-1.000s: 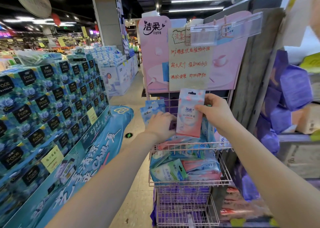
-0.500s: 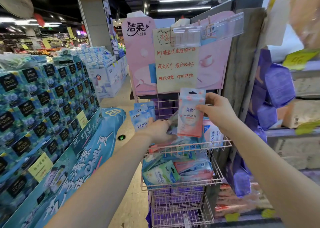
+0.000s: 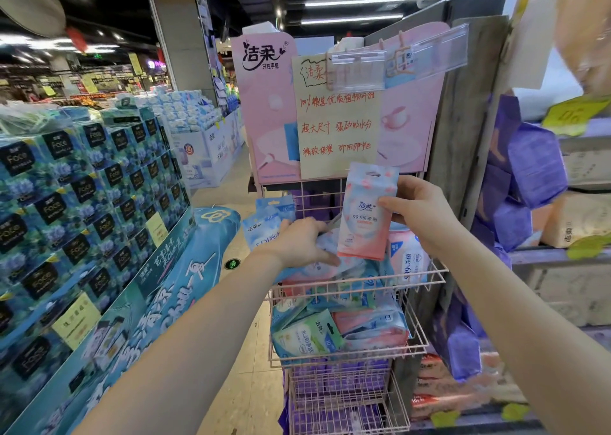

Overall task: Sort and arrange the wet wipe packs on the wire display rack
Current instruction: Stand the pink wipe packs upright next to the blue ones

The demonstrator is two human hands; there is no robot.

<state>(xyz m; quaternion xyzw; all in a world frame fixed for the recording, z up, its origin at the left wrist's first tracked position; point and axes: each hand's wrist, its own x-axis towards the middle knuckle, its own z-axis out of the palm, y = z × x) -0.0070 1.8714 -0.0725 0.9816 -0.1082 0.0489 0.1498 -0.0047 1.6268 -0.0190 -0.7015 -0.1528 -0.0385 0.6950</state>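
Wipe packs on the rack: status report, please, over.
Right hand holds pink pack upright. Left hand grips packs in top basket. Basket crowded, packs jumbled.

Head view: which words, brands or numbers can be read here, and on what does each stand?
"洁柔": pink header board
"洁柔", "99.9%": pink wipe pack, in the right hand
"Face": blue tissue boxes
"Chill": blue display base
Yellow handwritten sign, yellow shelf tag: not legible

Supermarket aisle; stacked tissue cartons (image 3: 82, 203); handwritten promo sign (image 3: 335, 120); yellow price tags (image 3: 74, 319)
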